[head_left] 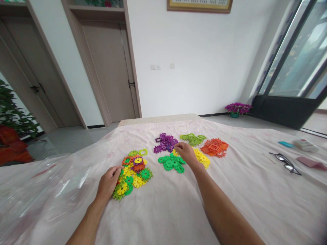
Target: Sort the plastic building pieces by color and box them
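Note:
A mixed pile of plastic snowflake discs [138, 182] in yellow, green, orange and purple lies left of centre. At its left edge is my left hand [109, 179], fingers curled together against the discs; what they grip, if anything, is hidden. My right hand [185, 152] is over the sorted heaps with its fingertips pinched, and I cannot make out what is in them. Around it lie purple discs [166, 143], green discs [170, 162] and yellow discs [203, 158], partly covered by the hand. Behind are lime-green discs [193, 139], with orange discs [215, 147] to the right.
A pale cloth [153, 211] covers the broad surface. Clear plastic sheeting [58, 190] spreads over the left side. Eyeglasses [286, 163], a pink case [310, 162], a blue item [286, 144] and a white pack [305, 145] lie at the right.

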Demonstrator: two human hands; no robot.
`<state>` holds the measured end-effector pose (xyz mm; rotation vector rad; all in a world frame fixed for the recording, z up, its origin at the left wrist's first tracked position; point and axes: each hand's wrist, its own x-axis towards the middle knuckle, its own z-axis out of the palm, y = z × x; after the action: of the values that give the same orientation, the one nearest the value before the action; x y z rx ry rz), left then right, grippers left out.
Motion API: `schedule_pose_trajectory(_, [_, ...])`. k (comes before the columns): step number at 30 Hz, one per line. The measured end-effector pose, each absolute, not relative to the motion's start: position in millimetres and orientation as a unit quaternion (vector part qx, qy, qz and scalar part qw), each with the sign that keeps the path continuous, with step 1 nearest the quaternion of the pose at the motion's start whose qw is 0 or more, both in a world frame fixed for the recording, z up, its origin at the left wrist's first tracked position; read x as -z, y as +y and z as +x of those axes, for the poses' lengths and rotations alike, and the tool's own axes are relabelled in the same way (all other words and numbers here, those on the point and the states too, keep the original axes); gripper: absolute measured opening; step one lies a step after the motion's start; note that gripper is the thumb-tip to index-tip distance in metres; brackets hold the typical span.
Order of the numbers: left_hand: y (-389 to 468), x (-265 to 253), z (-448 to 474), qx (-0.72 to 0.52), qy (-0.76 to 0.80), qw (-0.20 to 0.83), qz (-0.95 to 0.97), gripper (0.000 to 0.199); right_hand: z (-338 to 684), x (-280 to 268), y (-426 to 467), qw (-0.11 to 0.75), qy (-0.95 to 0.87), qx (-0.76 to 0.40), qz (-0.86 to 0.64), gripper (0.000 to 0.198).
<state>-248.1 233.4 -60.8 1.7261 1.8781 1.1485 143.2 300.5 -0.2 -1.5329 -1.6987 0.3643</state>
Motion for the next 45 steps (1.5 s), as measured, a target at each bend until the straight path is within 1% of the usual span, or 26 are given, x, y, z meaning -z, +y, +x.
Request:
schedule_pose_trajectory(4, [233.2, 60.9, -247.4, -0.407, 0.662, 0.169, 0.606, 0.039, 182.0, -3.3, 301.4, 0.348, -0.615, -0.069, -0.704, 0.024])
schedule_pose_trajectory(7, [233.9, 61.8, -247.7, -0.407, 0.661, 0.167, 0.608, 0.040, 181.7, -5.3, 299.8, 0.346, -0.606, -0.029, -0.716, 0.024])
schedule_pose_trajectory(9, [234.3, 62.8, -248.3, -0.404, 0.662, 0.169, 0.608, 0.040, 164.9, -6.6, 297.4, 0.359, -0.637, -0.045, -0.681, 0.022])
schedule_pose_trajectory(12, [234.6, 64.0, -249.3, -0.402, 0.662, 0.171, 0.609, 0.041, 122.0, -5.5, 288.4, 0.372, -0.707, -0.101, -0.593, 0.016])
schedule_pose_trajectory(15, [234.4, 63.9, -249.7, -0.401, 0.662, 0.168, 0.610, 0.040, 76.7, 1.5, 271.4, 0.357, -0.773, -0.151, -0.502, 0.012])
schedule_pose_trajectory(18, [233.7, 62.4, -248.9, -0.398, 0.665, 0.166, 0.610, 0.040, 45.8, 11.2, 251.3, 0.300, -0.817, -0.175, -0.460, 0.024])
schedule_pose_trajectory(21, [232.6, 60.6, -247.7, -0.396, 0.666, 0.165, 0.610, 0.041, 31.8, 18.9, 236.8, 0.244, -0.849, -0.152, -0.444, 0.040])
schedule_pose_trajectory(23, [232.0, 59.8, -247.3, -0.396, 0.667, 0.169, 0.608, 0.041, 28.6, 22.2, 232.4, 0.220, -0.857, -0.132, -0.446, 0.045])
schedule_pose_trajectory(25, [231.7, 59.3, -247.1, -0.395, 0.668, 0.172, 0.607, 0.041, 27.7, 24.3, 231.8, 0.212, -0.855, -0.126, -0.457, 0.045])
schedule_pose_trajectory(29, [231.9, 59.7, -247.5, -0.395, 0.665, 0.178, 0.609, 0.041, 29.3, 26.4, 235.8, 0.225, -0.851, -0.149, -0.452, 0.042])
schedule_pose_trajectory(35, [232.6, 60.7, -248.2, -0.394, 0.663, 0.179, 0.611, 0.041, 32.6, 24.8, 240.7, 0.273, -0.843, -0.208, -0.415, 0.015])
schedule_pose_trajectory(39, [232.6, 60.5, -248.4, -0.393, 0.664, 0.174, 0.611, 0.041, 37.2, 19.4, 246.5, 0.310, -0.818, -0.203, -0.439, 0.021])
schedule_pose_trajectory(45, [232.6, 60.2, -248.3, -0.392, 0.667, 0.171, 0.610, 0.041, 60.3, 9.6, 266.3, 0.382, -0.751, -0.191, -0.504, 0.023])
